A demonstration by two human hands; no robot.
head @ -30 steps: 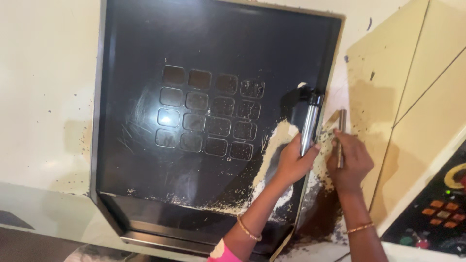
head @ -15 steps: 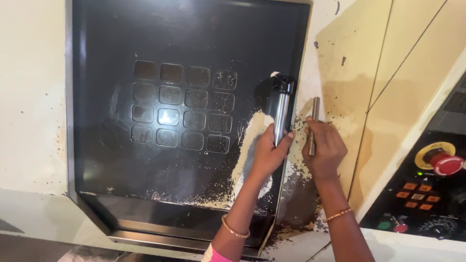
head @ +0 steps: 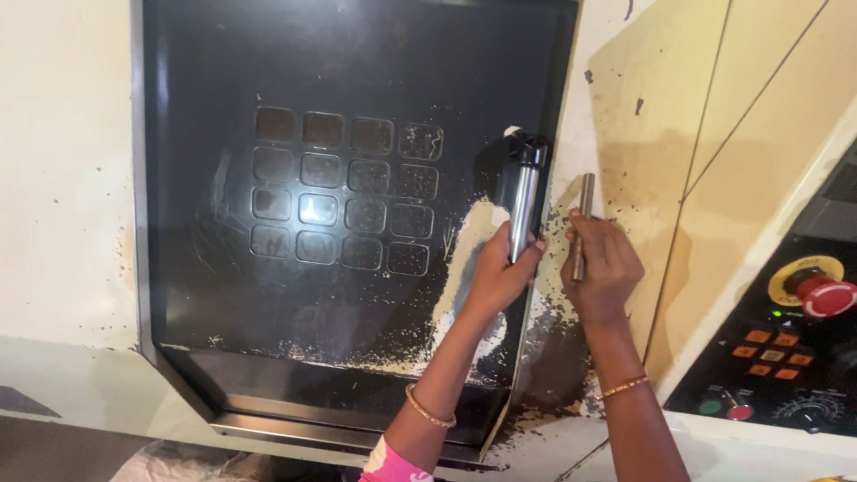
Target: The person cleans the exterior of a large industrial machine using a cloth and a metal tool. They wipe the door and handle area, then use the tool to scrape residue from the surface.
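A cream machine housing (head: 62, 223) fills the view, speckled with dark chips, and set into it is a large dark door window (head: 357, 223) in a metal frame. Behind the glass a grid of rounded squares (head: 348, 192) shows faintly. Pale smears and grit lie along the window's lower edge and up its right side.

The left hand (head: 500, 272) is clenched around the lower part of the upright steel door handle (head: 520, 201), which stands at the window's right edge with a black cap on top. A thin bangle (head: 428, 411) circles that wrist, and a bit of pink sleeve (head: 393, 466) shows at the bottom edge.

The right hand (head: 607, 272) is just beside it, to the right of the door frame, fingers (head: 594, 234) grasping a short metal rod (head: 583, 223) held upright against the stained cream panel (head: 643, 161). The rod's upper end sticks out above the hand. This wrist wears a bangle too.

At the far right sits a black control panel (head: 777, 357) with a red mushroom button (head: 821, 290) on a yellow ring, small orange keys (head: 772, 353), a green button (head: 710, 407) and a dial (head: 808, 412).
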